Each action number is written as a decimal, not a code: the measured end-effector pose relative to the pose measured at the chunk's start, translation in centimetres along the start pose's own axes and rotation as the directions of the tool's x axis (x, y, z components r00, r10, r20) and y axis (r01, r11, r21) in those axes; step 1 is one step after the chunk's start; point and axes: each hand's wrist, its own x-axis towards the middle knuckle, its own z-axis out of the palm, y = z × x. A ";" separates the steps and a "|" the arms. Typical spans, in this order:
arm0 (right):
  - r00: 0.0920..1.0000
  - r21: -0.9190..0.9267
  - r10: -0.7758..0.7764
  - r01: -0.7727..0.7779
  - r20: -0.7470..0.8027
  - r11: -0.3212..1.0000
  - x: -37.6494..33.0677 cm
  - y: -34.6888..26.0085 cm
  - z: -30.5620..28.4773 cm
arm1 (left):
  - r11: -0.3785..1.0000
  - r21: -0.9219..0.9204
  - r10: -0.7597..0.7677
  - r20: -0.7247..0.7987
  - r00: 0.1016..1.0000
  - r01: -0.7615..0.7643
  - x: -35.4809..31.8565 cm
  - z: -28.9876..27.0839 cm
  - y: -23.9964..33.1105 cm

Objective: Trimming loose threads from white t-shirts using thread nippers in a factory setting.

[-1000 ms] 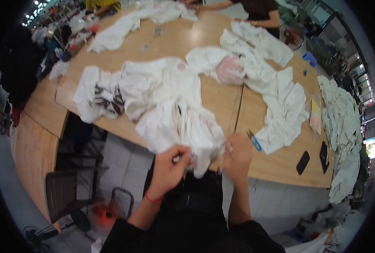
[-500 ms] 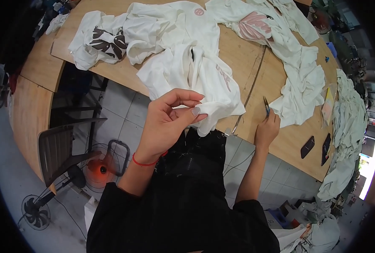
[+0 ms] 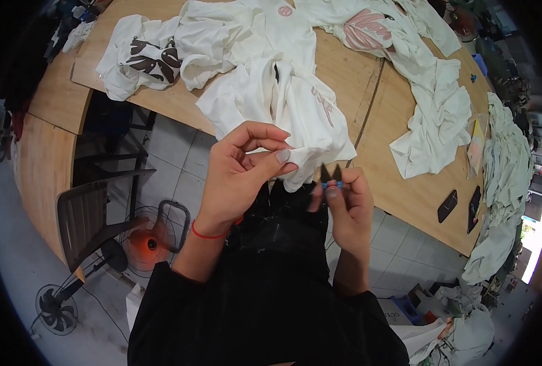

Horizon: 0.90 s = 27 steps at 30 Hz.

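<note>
A white garment (image 3: pixel 295 104) with pinkish print lies over the table's near edge, part of it hanging toward me. My left hand (image 3: pixel 246 168) pinches the fabric at its lower edge between thumb and fingers. Just right of that edge, my right hand (image 3: pixel 349 210) grips small thread snips (image 3: pixel 332 177) with blue parts and dark blades. The two blade tips stand apart and point away from me, close to the cloth. Whether they touch it I cannot tell.
More white garments (image 3: pixel 435 122) spread over the wooden table (image 3: pixel 399 165). Two dark flat pieces (image 3: pixel 448 206) lie at its right. A chair (image 3: pixel 88 213) and fans (image 3: pixel 149 244) stand at left. A pile of pale clothes (image 3: pixel 502 177) is at far right.
My right hand has come left from the right-hand garment with the snips, up to the cloth edge. My left hand keeps its pinch in nearly the same place.
</note>
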 end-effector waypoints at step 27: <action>0.994 -0.553 -0.111 0.084 -0.015 0.829 0.7 -2.2 3.6 | 0.994 0.048 0.096 -0.019 0.995 -0.095 -1.3 1.1 0.2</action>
